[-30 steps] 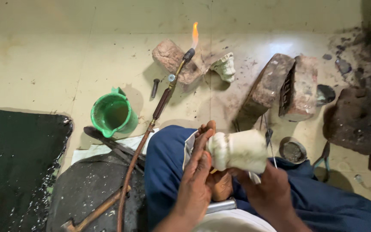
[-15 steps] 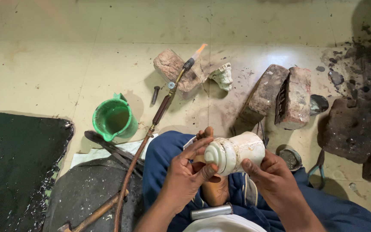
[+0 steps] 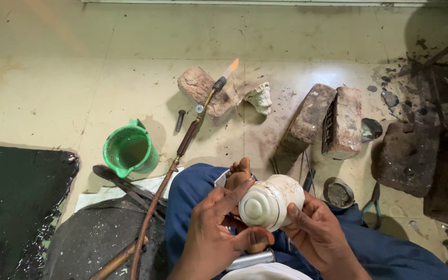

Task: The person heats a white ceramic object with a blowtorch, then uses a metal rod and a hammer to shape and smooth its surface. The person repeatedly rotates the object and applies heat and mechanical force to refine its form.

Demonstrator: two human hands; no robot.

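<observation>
A green plastic jug (image 3: 128, 152) stands on the floor at left, beside a lit torch (image 3: 203, 106) propped on a brick (image 3: 203, 93). Over the lap, the left hand (image 3: 216, 236) and right hand (image 3: 317, 233) both clasp a white, ridged, rounded conch-like shell (image 3: 270, 201), its spiral end towards the camera.

Three bricks (image 3: 206, 91), one green jug (image 3: 128, 153)

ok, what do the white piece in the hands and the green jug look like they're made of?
White ridged piece: matte, chalky, faint cracks, so likely plaster or unglazed ceramic; can't tell which. Green jug: glossy, thin-walled, moulded spout, probably plastic.
</observation>
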